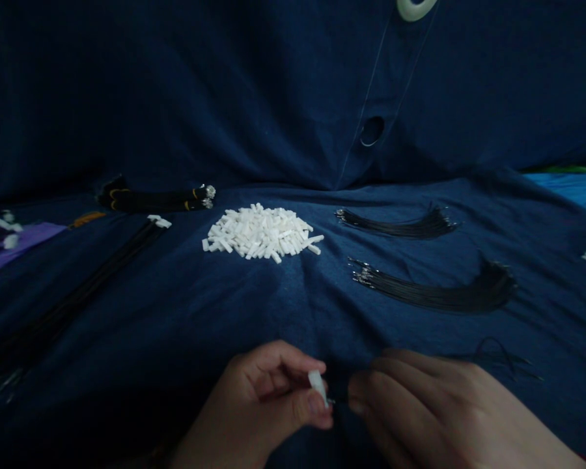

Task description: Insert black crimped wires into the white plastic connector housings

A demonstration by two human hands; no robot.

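Observation:
My left hand [268,400] is closed, pinching a small white plastic connector housing [318,385] between thumb and forefinger near the bottom middle. My right hand [434,410] sits just to its right, fingers pinched together on a thin black wire [498,355] whose end meets the housing; the wire trails off to the right over the cloth. Both hands rest low on a dark blue cloth [283,306].
A heap of white housings [261,232] lies at the middle. Two bundles of black wires with metal tips [395,225] [434,290] lie to the right. Tied black wire bundles [156,197] and finished leads [78,293] lie to the left. A purple sheet [14,244] sits at far left.

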